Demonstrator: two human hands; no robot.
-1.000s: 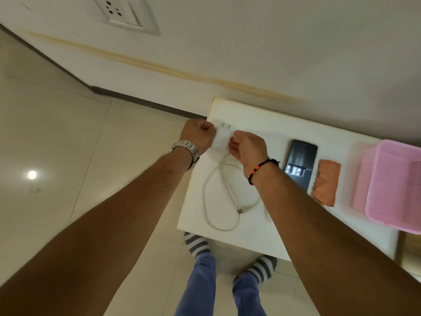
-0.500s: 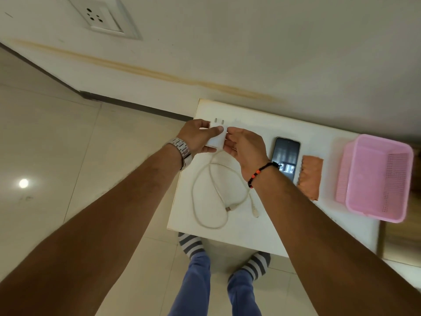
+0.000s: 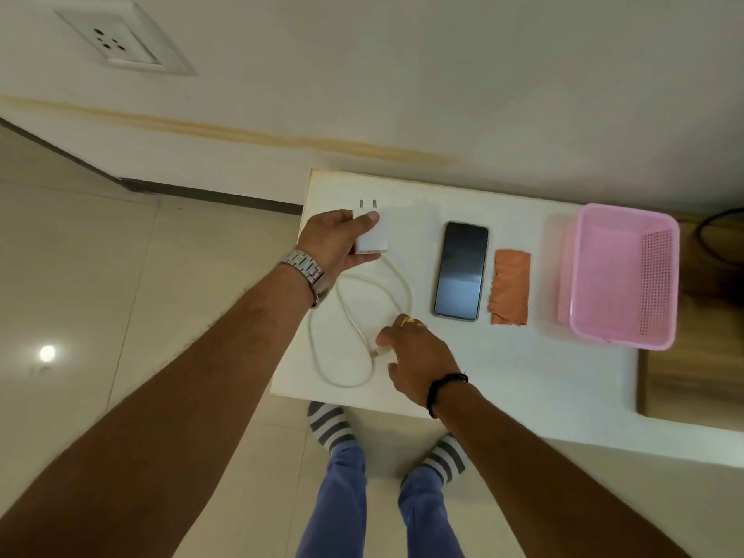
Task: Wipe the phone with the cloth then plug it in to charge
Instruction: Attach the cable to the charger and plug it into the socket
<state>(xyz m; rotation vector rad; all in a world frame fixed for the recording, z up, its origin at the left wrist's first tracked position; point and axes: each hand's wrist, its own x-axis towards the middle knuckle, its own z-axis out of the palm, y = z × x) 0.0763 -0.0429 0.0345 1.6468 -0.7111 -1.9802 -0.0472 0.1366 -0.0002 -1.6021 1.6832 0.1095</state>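
A dark phone lies screen up on the white table, with a folded orange cloth just to its right. My left hand grips a white charger plug, its two pins pointing toward the wall. A white cable runs from the plug and loops over the table. My right hand rests low on the table, fingers pinching the cable's free end near its connector.
A pink plastic basket stands at the table's right. A wall socket sits high on the wall at the upper left. Tiled floor lies left of the table; my feet in striped socks stand below its front edge.
My right hand left the charger plug and dropped toward me onto the cable's free end. My left hand keeps hold of the plug. The view shifted, so the table sits further right.
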